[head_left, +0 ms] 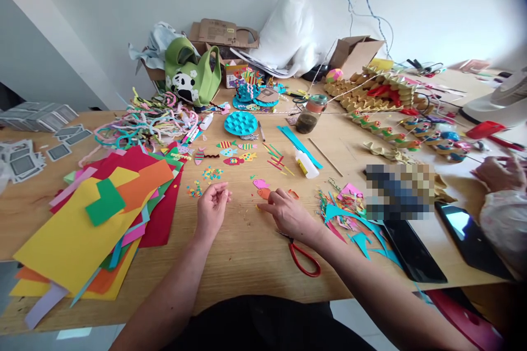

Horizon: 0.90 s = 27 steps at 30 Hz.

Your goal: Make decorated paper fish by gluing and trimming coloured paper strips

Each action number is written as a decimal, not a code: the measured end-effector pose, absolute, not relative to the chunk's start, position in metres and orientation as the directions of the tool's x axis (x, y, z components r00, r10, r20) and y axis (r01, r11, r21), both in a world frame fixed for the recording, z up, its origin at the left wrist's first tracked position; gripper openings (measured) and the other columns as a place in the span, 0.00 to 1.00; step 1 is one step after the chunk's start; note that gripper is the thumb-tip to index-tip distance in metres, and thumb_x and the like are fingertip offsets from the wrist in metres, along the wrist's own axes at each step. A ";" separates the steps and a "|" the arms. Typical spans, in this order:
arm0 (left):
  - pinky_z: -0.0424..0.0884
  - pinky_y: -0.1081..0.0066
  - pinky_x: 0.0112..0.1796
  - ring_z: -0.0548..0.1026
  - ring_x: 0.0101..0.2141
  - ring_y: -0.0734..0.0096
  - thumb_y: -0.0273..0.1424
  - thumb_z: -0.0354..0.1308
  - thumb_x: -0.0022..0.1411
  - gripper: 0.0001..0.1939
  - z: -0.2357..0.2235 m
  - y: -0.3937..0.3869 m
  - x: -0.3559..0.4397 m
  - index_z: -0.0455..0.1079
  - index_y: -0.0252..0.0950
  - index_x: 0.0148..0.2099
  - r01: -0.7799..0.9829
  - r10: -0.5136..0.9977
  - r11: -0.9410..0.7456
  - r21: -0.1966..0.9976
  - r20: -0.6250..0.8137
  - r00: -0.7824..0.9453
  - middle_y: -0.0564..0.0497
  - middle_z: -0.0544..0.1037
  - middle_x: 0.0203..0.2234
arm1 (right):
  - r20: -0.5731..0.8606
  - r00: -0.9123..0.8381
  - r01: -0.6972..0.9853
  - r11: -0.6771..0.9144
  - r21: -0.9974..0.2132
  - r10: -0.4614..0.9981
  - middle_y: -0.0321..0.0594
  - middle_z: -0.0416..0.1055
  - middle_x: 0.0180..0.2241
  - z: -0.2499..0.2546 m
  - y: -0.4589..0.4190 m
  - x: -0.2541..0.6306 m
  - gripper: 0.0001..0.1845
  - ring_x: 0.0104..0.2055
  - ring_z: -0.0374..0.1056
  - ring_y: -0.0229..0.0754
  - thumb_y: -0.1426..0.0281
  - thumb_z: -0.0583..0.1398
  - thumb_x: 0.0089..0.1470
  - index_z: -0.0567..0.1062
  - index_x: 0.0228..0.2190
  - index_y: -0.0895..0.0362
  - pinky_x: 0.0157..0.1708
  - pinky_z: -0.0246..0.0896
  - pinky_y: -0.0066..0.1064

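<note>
My left hand [213, 209] hovers over the wooden table [241, 263] with fingers curled and thumb pressed against them; what it pinches, if anything, is too small to make out. With its index finger stretched out, my right hand [288, 213] reaches down beside an orange paper fish [263, 193]. A pink paper fish [260, 183] lies just beyond that one. Red-handled scissors [303, 263] rest partly under my right wrist. Farther back are several decorated paper fish [248, 157], small paper dots [212, 174] and thin paper strips [280, 162].
Coloured sheets [74, 236] are stacked at left, below pipe cleaners [144, 120]. A glue bottle [307, 164], a blue domed disc [241, 123] and a jar [312, 114] stand behind. Paper scraps [354, 214] and phones [411, 249] lie at right, near another person's hand [502, 173].
</note>
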<state>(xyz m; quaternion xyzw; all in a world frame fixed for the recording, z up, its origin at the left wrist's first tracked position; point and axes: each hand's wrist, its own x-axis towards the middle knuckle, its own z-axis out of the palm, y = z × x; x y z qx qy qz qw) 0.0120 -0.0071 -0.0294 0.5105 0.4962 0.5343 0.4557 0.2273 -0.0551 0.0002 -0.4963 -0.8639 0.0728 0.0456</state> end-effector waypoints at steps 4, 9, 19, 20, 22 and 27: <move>0.74 0.72 0.29 0.76 0.26 0.72 0.35 0.60 0.53 0.13 -0.031 -0.007 0.012 0.71 0.33 0.40 0.023 0.993 -0.097 0.995 0.098 -0.059 0.49 0.77 0.27 | -0.026 -0.519 0.842 0.505 -0.189 0.855 0.45 0.66 0.35 0.009 -0.066 0.238 0.17 0.40 0.57 0.43 0.80 0.53 0.55 0.77 0.40 0.55 0.41 0.55 0.34; 0.74 0.72 0.30 0.76 0.27 0.71 0.35 0.60 0.54 0.13 -0.031 -0.007 0.013 0.72 0.33 0.40 0.030 0.993 -0.101 0.994 0.103 -0.054 0.49 0.77 0.27 | 0.064 -0.460 0.851 0.460 -0.252 0.886 0.44 0.66 0.35 0.012 -0.069 0.253 0.18 0.40 0.58 0.43 0.81 0.51 0.56 0.78 0.39 0.55 0.40 0.57 0.32; 0.74 0.71 0.29 0.77 0.28 0.70 0.34 0.60 0.53 0.12 -0.029 -0.007 0.014 0.71 0.33 0.39 0.024 0.992 -0.114 0.993 0.115 -0.050 0.49 0.77 0.26 | 0.121 -0.325 0.894 0.346 -0.284 0.938 0.45 0.71 0.36 0.003 -0.002 0.231 0.14 0.43 0.63 0.42 0.74 0.54 0.59 0.77 0.41 0.58 0.45 0.56 0.31; 0.75 0.71 0.29 0.77 0.28 0.69 0.34 0.60 0.52 0.12 -0.029 -0.007 0.014 0.71 0.33 0.38 0.019 0.992 -0.115 0.993 0.116 -0.051 0.49 0.77 0.26 | 0.100 -0.322 0.903 0.337 -0.264 0.941 0.46 0.71 0.37 0.004 0.006 0.228 0.13 0.43 0.63 0.42 0.74 0.54 0.59 0.77 0.41 0.59 0.45 0.56 0.31; 0.75 0.71 0.29 0.77 0.29 0.69 0.35 0.60 0.52 0.12 -0.028 -0.007 0.014 0.71 0.33 0.38 0.010 0.992 -0.112 0.994 0.113 -0.055 0.49 0.77 0.26 | 0.041 -0.306 0.937 0.308 -0.163 0.951 0.49 0.71 0.37 0.006 0.020 0.221 0.13 0.44 0.63 0.45 0.75 0.54 0.58 0.78 0.40 0.60 0.47 0.54 0.33; 0.74 0.71 0.29 0.76 0.26 0.71 0.35 0.60 0.52 0.13 -0.027 -0.006 0.012 0.71 0.33 0.39 0.003 0.992 -0.099 0.995 0.099 -0.080 0.49 0.77 0.26 | -0.015 -0.263 0.964 0.263 -0.035 0.965 0.55 0.69 0.38 0.002 0.023 0.201 0.12 0.45 0.62 0.51 0.78 0.55 0.53 0.77 0.36 0.63 0.43 0.56 0.37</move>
